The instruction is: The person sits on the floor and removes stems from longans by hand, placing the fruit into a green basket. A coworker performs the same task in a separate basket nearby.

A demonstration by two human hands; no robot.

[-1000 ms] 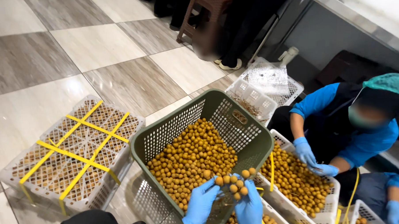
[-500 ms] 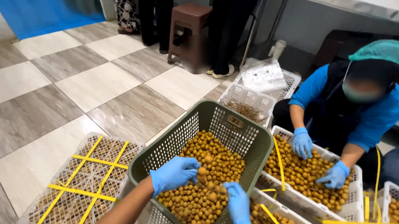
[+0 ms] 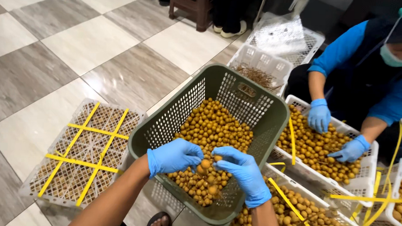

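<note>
Both hands, left hand (image 3: 175, 155) & right hand (image 3: 243, 172), are pinching a small fruit cluster (image 3: 206, 164) over the green basket (image 3: 272, 124); imo keep it low so loose ones are dropping inside.

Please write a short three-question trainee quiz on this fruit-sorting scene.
1. True or false: the left hand and right hand both wear blue gloves.
2. Where do the hands meet? A) over the green basket B) over the strapped crate C) on the floor
3. What colour are the straps on that crate?

Key: 1 true; 2 A; 3 yellow.
</note>
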